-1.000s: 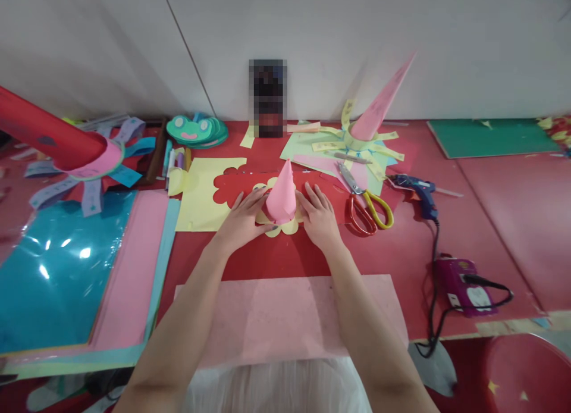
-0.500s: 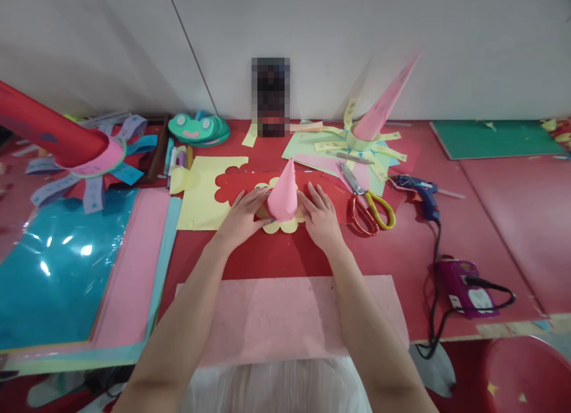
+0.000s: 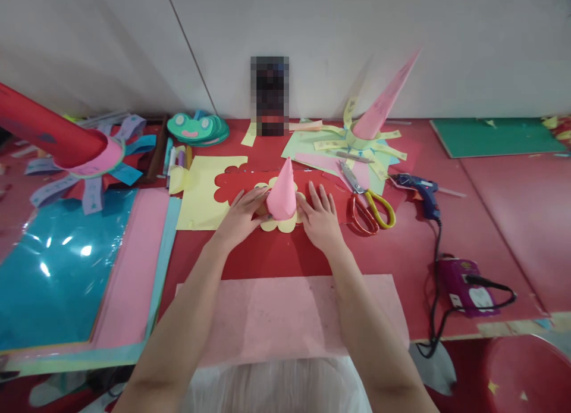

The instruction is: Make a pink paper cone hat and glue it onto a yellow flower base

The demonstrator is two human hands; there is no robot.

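Note:
A pink paper cone [image 3: 282,196] stands point up on a yellow scalloped paper flower [image 3: 286,226], on top of red paper [image 3: 232,187]. My left hand [image 3: 243,215] curves round the cone's left side, thumb low and fingers behind, closed on its base. Something brownish shows between thumb and fingers, too hidden to name. On the right, my right hand [image 3: 320,215] lies with its fingers stretched and spread, the innermost fingertips touching the cone's edge and flower. Scissors [image 3: 366,202] with red and yellow handles lie just right of that hand.
A blue glue gun [image 3: 419,190] lies at right, its cord running to a purple box [image 3: 466,287]. Finished pink [image 3: 386,103] and red [image 3: 53,130] cone hats stand behind. Green frog cutouts [image 3: 196,129], a pixelated dark object [image 3: 270,97] and blue folders [image 3: 62,270] are around.
The cone's tip leans very slightly further left. Both hands keep their places at its base, with the right fingers a little more spread.

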